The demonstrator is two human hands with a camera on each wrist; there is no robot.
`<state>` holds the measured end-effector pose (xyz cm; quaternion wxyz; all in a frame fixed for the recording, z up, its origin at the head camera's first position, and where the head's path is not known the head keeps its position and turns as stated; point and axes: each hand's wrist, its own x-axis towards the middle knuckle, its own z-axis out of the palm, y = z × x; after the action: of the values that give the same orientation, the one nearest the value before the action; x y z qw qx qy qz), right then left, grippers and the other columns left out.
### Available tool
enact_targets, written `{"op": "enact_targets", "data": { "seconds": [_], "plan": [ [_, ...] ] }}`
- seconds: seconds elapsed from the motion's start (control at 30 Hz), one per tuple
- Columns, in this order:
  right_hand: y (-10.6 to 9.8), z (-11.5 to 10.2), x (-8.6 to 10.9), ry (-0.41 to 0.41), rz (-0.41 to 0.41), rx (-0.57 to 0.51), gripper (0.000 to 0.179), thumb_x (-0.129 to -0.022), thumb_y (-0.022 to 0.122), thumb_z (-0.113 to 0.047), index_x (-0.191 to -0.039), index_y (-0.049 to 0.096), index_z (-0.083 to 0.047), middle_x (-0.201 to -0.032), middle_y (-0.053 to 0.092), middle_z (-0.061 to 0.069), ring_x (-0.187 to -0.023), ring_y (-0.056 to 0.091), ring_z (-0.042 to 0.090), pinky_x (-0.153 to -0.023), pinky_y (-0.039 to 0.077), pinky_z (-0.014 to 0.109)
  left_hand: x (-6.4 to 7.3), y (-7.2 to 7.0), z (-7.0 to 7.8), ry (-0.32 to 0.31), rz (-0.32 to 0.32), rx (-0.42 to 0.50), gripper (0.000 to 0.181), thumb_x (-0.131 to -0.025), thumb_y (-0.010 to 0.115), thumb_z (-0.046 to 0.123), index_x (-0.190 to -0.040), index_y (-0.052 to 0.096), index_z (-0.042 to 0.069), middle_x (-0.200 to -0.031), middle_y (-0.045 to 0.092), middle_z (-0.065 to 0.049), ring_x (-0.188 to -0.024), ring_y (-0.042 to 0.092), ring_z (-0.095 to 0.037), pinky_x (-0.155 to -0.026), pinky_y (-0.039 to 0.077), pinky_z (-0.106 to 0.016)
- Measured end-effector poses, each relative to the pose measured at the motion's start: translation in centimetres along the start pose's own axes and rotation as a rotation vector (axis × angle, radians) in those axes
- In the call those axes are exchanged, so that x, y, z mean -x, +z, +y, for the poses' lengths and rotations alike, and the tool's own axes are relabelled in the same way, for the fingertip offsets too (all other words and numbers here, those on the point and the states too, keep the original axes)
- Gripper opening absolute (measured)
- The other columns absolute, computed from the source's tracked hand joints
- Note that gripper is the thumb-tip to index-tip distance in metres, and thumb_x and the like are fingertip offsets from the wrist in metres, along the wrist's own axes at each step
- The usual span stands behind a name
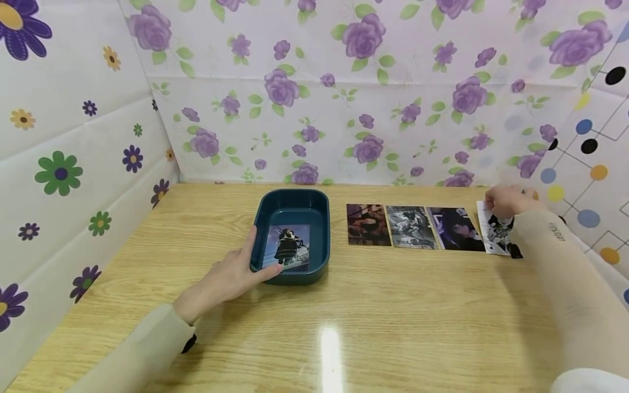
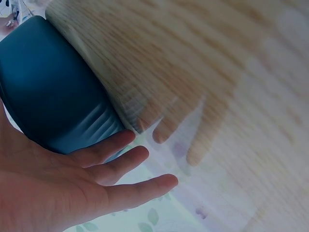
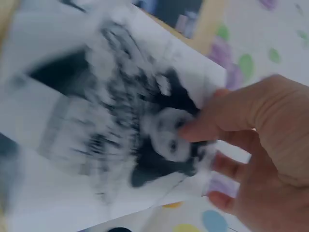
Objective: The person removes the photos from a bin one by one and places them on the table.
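The left hand [image 1: 228,277] rests at the near left corner of the dark teal tray [image 1: 298,215], fingers straight and spread, thumb at the front rim. One photo card [image 1: 289,248] lies inside (toward the near end, from where I stand). The right hand [image 1: 512,201] pinches a black-and-white print [image 1: 497,234] between thumb and fingers, right of a reddish print [image 1: 368,225], a grey print [image 1: 411,227] and a purple print [image 1: 454,229], all on the wood-grain table [image 1: 393,316].
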<state>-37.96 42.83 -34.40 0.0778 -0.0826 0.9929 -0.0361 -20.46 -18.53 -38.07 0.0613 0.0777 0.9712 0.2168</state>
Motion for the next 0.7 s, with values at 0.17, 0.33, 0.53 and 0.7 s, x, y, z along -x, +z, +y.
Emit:
{"op": "enact_targets", "data": {
  "seconds": [0.17, 0.33, 0.53, 0.7],
  "plan": [
    [1.4, -0.9, -0.3, 0.029, 0.079, 0.038, 0.015, -0.079, 0.052, 0.001, -0.073, 0.052, -0.012, -0.078, 0.053, 0.011, -0.088, 0.038, 0.042, -0.087, 0.017, 0.072, 0.0, 0.0, -0.1, 0.004, 0.003, 0.006, 0.116, -0.079, 0.045, 0.083, -0.156, -0.011, 0.016, -0.145, 0.043, -0.030, -0.124, 0.053, -0.044, -0.094, 0.047, -0.057],
    [2.0, -1.2, -0.5, 0.023, 0.104, 0.069, 0.017, -0.083, 0.051, -0.001, -0.071, 0.050, -0.013, -0.076, 0.055, 0.009, -0.093, 0.036, 0.042, -0.085, 0.019, 0.069, 0.0, 0.1, 0.0, -0.004, 0.005, 0.004, 0.116, -0.078, 0.045, 0.083, -0.156, -0.011, 0.017, -0.145, 0.043, -0.030, -0.124, 0.052, -0.044, -0.094, 0.047, -0.058],
    [2.8, -0.8, -1.2, 0.013, 0.126, 0.055, 0.017, -0.084, 0.049, 0.002, -0.072, 0.053, -0.011, -0.077, 0.057, 0.012, -0.098, 0.036, 0.047, -0.093, 0.012, 0.077, 0.1, 0.0, 0.1, -0.014, 0.006, 0.003, 0.116, -0.079, 0.046, 0.083, -0.156, -0.010, 0.016, -0.144, 0.044, -0.030, -0.123, 0.053, -0.045, -0.093, 0.047, -0.057],
    [3.1, -0.7, -1.3, -0.002, 0.129, 0.062, 0.014, -0.081, 0.051, 0.003, -0.074, 0.055, -0.009, -0.082, 0.060, 0.015, -0.101, 0.037, 0.052, -0.098, 0.001, 0.081, 0.2, -0.1, 0.1, -0.014, 0.005, 0.006, 0.116, -0.079, 0.046, 0.082, -0.156, -0.010, 0.016, -0.144, 0.044, -0.030, -0.123, 0.053, -0.045, -0.092, 0.048, -0.058]
  ]
}}
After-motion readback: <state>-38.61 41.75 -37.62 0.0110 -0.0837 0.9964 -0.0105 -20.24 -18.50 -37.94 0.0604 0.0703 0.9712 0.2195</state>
